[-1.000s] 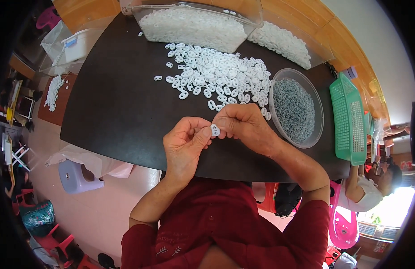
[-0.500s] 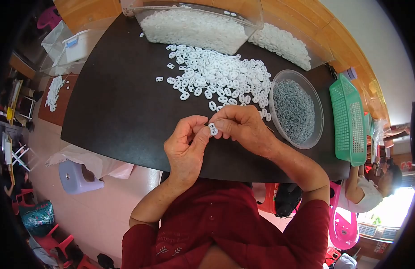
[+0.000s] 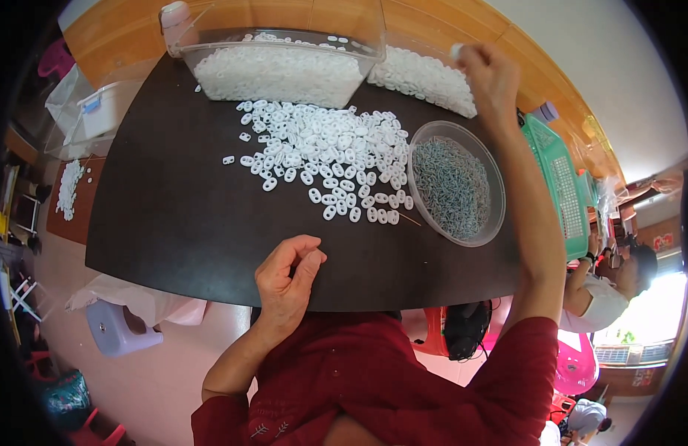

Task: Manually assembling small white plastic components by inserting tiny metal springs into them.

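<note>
My right hand [image 3: 489, 74] is stretched far out over the heap of white plastic pieces at the back right [image 3: 422, 78], pinching one small white piece [image 3: 457, 50] at its fingertips. My left hand [image 3: 286, 279] rests near the front edge of the dark table [image 3: 165, 215], fingers loosely curled, with nothing visible in it. A loose pile of small white plastic pieces [image 3: 322, 152] is spread over the table's middle. To its right stands a round clear bowl [image 3: 454, 184] filled with thin grey metal parts.
A clear plastic bin [image 3: 277, 63] of white pieces stands at the table's back. A green plastic basket [image 3: 560, 182] lies at the right edge. Another person [image 3: 608, 286] sits at the far right. A pale stool [image 3: 117, 331] stands on the floor at left.
Both hands were together at the table's front, working one white piece. My right hand has since swung up and away to the back right with the piece; my left hand stayed and dropped slightly.
</note>
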### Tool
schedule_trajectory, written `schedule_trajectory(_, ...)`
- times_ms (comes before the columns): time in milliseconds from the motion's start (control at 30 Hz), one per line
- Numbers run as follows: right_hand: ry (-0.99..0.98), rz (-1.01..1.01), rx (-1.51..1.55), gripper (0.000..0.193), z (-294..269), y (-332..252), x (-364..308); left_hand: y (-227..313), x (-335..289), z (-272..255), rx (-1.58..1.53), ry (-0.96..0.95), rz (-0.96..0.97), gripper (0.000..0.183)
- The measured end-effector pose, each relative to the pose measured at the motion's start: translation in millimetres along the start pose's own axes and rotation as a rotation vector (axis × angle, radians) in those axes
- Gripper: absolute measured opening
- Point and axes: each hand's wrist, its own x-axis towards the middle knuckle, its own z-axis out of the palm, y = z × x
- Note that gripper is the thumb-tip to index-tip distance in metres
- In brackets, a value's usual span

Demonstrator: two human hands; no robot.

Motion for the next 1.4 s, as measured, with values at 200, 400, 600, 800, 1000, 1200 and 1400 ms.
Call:
schedule_trajectory(200, 0.185, -0.043, -0.42, 0.028, -3.7, 56.7, 54.3, 1.3, 4.4, 0.0, -0.123, -0.031, -0.069, 0.017)
schedule_trajectory(400, -0.007, -0.341, -0.077, 0.014, 21.5, 1.8, -43.6, 9.5, 7.9, -6.9, -0.18, -0.039, -0.103, 0.014)
schedule_trajectory(600, -0.43, -0.466, 0.104, 0.01, 37.7, -22.2, -118.7, 4.7, 10.8, -10.2, -0.182, -0.036, -0.128, 0.013)
schedule_trajectory(800, -0.531, -0.495, 0.099, 0.013, 43.6, -25.2, -136.2, 6.4, 10.8, -9.8, -0.209, -0.027, -0.14, 0.013)
schedule_trajectory(1000, -0.539, -0.469, 0.235, 0.012, 55.0, -48.0, -150.7, 5.5, 9.8, -12.2, -0.208, -0.03, -0.138, 0.013)
schedule_trajectory(1200, -0.5, -0.448, 0.299, 0.011, 55.1, -68.4, -147.0, 14.7, 26.7, -41.8, 0.336, 0.098, 0.097, 0.008)
schedule_trajectory(1400, -0.479, -0.375, 0.399, 0.013, 38.7, -85.1, -150.2, 18.4, 84.8, -82.1, 0.793, 0.13, 0.395, 0.013)
